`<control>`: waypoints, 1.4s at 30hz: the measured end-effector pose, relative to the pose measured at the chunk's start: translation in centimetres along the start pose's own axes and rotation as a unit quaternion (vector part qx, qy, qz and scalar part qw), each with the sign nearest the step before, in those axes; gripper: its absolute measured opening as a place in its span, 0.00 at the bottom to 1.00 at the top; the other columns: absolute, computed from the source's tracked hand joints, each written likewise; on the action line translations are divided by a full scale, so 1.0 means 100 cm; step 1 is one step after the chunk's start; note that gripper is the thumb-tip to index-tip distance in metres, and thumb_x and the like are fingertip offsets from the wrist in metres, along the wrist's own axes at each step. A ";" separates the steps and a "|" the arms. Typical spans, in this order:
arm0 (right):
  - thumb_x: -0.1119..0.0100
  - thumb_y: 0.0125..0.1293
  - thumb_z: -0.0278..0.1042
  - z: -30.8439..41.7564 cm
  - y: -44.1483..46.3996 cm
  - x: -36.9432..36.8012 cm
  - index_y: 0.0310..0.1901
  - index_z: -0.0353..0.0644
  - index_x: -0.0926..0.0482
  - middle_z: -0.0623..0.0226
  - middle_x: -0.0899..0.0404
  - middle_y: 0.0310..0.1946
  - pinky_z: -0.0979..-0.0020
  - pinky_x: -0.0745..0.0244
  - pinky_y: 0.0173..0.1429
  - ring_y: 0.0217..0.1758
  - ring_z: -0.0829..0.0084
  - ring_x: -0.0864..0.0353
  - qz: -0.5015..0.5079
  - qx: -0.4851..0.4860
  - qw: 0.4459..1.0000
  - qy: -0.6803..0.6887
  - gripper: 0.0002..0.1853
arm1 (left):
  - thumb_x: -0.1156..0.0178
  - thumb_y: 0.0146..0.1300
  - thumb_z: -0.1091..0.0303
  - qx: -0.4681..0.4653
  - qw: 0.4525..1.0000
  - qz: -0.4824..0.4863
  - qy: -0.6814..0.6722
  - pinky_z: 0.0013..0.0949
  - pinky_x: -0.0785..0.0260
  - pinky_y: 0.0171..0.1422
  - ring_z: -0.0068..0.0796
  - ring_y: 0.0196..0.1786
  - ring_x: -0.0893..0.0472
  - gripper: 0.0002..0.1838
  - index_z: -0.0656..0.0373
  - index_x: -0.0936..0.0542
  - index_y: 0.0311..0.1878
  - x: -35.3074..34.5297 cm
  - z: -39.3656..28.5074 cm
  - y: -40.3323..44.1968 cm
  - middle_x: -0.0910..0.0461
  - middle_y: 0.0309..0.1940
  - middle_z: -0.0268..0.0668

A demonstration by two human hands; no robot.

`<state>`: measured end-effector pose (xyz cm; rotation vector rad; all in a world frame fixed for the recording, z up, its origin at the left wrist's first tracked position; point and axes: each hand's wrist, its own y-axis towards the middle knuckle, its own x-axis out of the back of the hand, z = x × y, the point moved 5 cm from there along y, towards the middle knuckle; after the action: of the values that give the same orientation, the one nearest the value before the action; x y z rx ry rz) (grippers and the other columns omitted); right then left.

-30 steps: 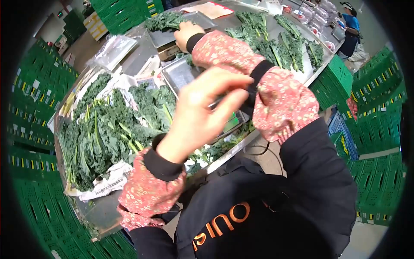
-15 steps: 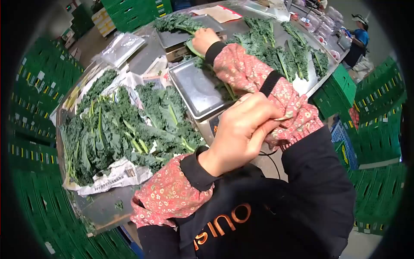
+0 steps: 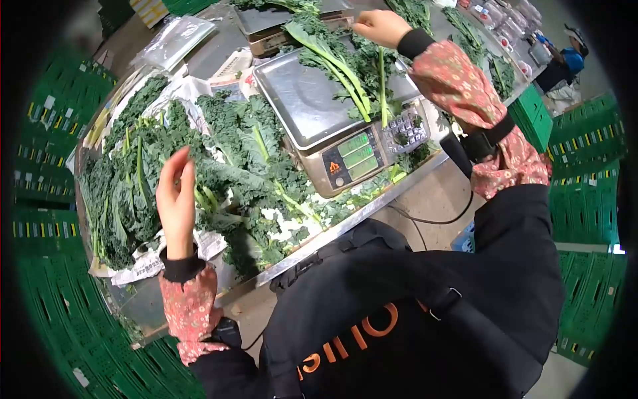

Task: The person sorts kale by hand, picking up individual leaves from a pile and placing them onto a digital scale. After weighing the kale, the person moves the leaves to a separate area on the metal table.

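My left hand hovers over the near edge of a kale pile, its thumb and fingers apart and nothing in it. Beyond the weighing scale, my right hand has its fingers curled together; what they hold, if anything, I cannot make out. Loose kale leaves lie on the scale's metal pan, stems pointing toward me. The scale's green display is lit, its digits too small to read surely. A second scale pan behind it carries more kale.
Clear plastic bags are stacked at the back left. More kale lies at the back right. Green crates rise on both sides. A cable hangs below the table's front edge. A co-worker is at far right.
My left hand has left the right sleeve and moved left over the kale. The right hand has shifted right, away from the rear scale. The near scale's display has come into view.
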<state>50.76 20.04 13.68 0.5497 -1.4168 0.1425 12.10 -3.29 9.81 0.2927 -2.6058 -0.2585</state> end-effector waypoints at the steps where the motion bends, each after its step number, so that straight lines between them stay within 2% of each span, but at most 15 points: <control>1: 0.49 0.58 0.50 -0.007 -0.014 0.000 0.37 0.41 0.21 0.56 0.20 0.33 0.63 0.27 0.44 0.38 0.57 0.21 0.005 -0.024 0.999 0.024 0.20 | 0.46 0.63 0.68 0.004 0.998 -0.015 0.058 0.29 0.36 0.54 0.26 0.49 0.27 0.16 0.61 0.26 0.53 0.012 0.026 -0.009 0.26 0.46 0.37; 6: 0.48 0.57 0.51 -0.044 -0.077 -0.025 0.37 0.41 0.21 0.57 0.20 0.32 0.63 0.27 0.43 0.36 0.57 0.21 0.033 -0.100 0.989 0.100 0.20 | 0.45 0.61 0.67 0.009 0.969 -0.039 0.245 0.32 0.39 0.57 0.33 0.52 0.29 0.17 0.61 0.27 0.53 0.036 0.093 -0.055 0.29 0.48 0.41; 12: 0.49 0.57 0.59 -0.017 -0.132 -0.052 0.45 0.30 0.28 0.45 0.22 0.34 0.59 0.28 0.46 0.40 0.50 0.22 0.036 -0.188 0.973 0.128 0.32 | 0.44 0.61 0.64 0.142 0.981 -0.056 0.122 0.31 0.44 0.62 0.33 0.56 0.31 0.24 0.64 0.33 0.59 0.019 0.116 -0.063 0.30 0.55 0.44; 16: 0.45 0.56 0.53 -0.002 -0.135 -0.074 0.56 0.32 0.34 0.49 0.23 0.36 0.63 0.28 0.44 0.39 0.53 0.23 -0.017 -0.179 0.982 0.055 0.34 | 0.43 0.60 0.65 0.127 0.983 -0.058 0.118 0.32 0.45 0.63 0.34 0.58 0.32 0.27 0.65 0.35 0.60 0.013 0.115 -0.053 0.31 0.56 0.46; 18: 0.45 0.56 0.40 -0.003 -0.130 -0.084 0.57 0.30 0.36 0.50 0.24 0.33 0.64 0.29 0.41 0.37 0.57 0.23 -0.017 -0.204 0.965 0.162 0.30 | 0.44 0.60 0.68 0.117 0.985 -0.052 0.112 0.33 0.46 0.65 0.35 0.60 0.33 0.25 0.65 0.35 0.60 0.010 0.119 -0.050 0.32 0.58 0.46; 22: 0.50 0.54 0.34 -0.012 -0.123 -0.081 0.59 0.34 0.38 0.44 0.24 0.40 0.58 0.31 0.50 0.44 0.48 0.25 -0.135 -0.243 0.917 0.286 0.29 | 0.44 0.60 0.69 0.121 0.980 -0.051 0.151 0.32 0.45 0.64 0.35 0.60 0.32 0.25 0.64 0.35 0.60 0.008 0.113 -0.049 0.31 0.57 0.45; 26: 0.52 0.55 0.29 -0.012 -0.118 -0.058 0.57 0.37 0.35 0.44 0.24 0.39 0.56 0.30 0.47 0.43 0.48 0.25 -0.248 -0.120 0.946 0.170 0.25 | 0.45 0.61 0.69 0.126 0.980 -0.069 0.138 0.31 0.44 0.63 0.34 0.58 0.31 0.24 0.64 0.34 0.60 0.006 0.103 -0.056 0.31 0.56 0.45; 28: 0.54 0.56 0.27 -0.025 -0.118 -0.069 0.55 0.41 0.32 0.46 0.24 0.40 0.55 0.30 0.47 0.42 0.50 0.24 -0.110 -0.179 0.968 0.135 0.22 | 0.45 0.61 0.69 0.144 0.978 -0.073 0.132 0.31 0.44 0.62 0.33 0.57 0.31 0.24 0.64 0.34 0.60 0.006 0.105 -0.060 0.30 0.56 0.44; 30: 0.53 0.57 0.27 -0.027 -0.120 -0.058 0.55 0.42 0.30 0.48 0.24 0.40 0.57 0.29 0.47 0.42 0.50 0.24 -0.113 -0.210 0.957 0.166 0.21 | 0.45 0.61 0.68 0.140 0.977 -0.091 0.134 0.30 0.43 0.61 0.33 0.56 0.31 0.24 0.65 0.35 0.60 0.008 0.110 -0.062 0.31 0.56 0.45; 31: 0.50 0.58 0.29 -0.028 -0.121 -0.054 0.56 0.46 0.30 0.49 0.23 0.40 0.62 0.28 0.46 0.40 0.51 0.23 -0.199 -0.180 0.945 0.187 0.22 | 0.45 0.61 0.68 0.112 0.975 -0.095 0.168 0.30 0.43 0.61 0.32 0.54 0.30 0.25 0.65 0.35 0.60 0.008 0.103 -0.063 0.30 0.55 0.44; 32: 0.51 0.60 0.27 -0.026 -0.120 -0.048 0.58 0.45 0.31 0.55 0.21 0.38 0.66 0.27 0.41 0.35 0.60 0.20 -0.277 -0.119 0.943 0.141 0.22 | 0.45 0.60 0.68 0.122 0.981 -0.090 0.125 0.32 0.43 0.61 0.35 0.54 0.31 0.25 0.65 0.35 0.60 0.011 0.113 -0.065 0.29 0.51 0.45; 36: 0.53 0.64 0.25 0.005 -0.118 -0.002 0.62 0.44 0.35 0.71 0.21 0.30 0.83 0.33 0.29 0.26 0.87 0.29 -0.296 -0.106 0.903 0.292 0.23 | 0.44 0.59 0.68 0.010 0.926 -0.169 0.336 0.38 0.43 0.60 0.41 0.55 0.33 0.25 0.61 0.34 0.60 0.008 0.046 -0.062 0.32 0.48 0.46; 39: 0.52 0.63 0.28 0.062 -0.114 0.026 0.62 0.42 0.36 0.72 0.22 0.28 0.81 0.33 0.29 0.25 0.85 0.29 -0.312 -0.042 0.887 0.337 0.23 | 0.47 0.61 0.71 -0.102 0.933 -0.186 0.290 0.38 0.42 0.61 0.39 0.56 0.31 0.21 0.61 0.31 0.58 -0.002 -0.006 -0.053 0.31 0.51 0.46; 41: 0.54 0.61 0.24 0.114 -0.118 0.026 0.60 0.40 0.34 0.63 0.21 0.39 0.73 0.27 0.36 0.32 0.75 0.22 -0.341 0.059 0.881 0.322 0.23 | 0.51 0.65 0.68 -0.041 0.994 -0.096 0.031 0.35 0.41 0.62 0.35 0.56 0.30 0.23 0.62 0.36 0.62 -0.024 -0.015 -0.047 0.32 0.54 0.45; 42: 0.53 0.57 0.22 0.145 -0.125 0.021 0.57 0.39 0.34 0.50 0.25 0.41 0.66 0.28 0.46 0.41 0.57 0.23 -0.211 0.026 0.870 0.444 0.24 | 0.52 0.66 0.66 -0.004 0.991 -0.048 -0.122 0.35 0.40 0.62 0.34 0.56 0.30 0.24 0.61 0.39 0.64 -0.041 -0.020 -0.046 0.32 0.55 0.45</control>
<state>43.32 2.29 12.97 0.7022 -0.3763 0.0631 17.31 -6.94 8.52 0.4084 -2.8337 -0.3576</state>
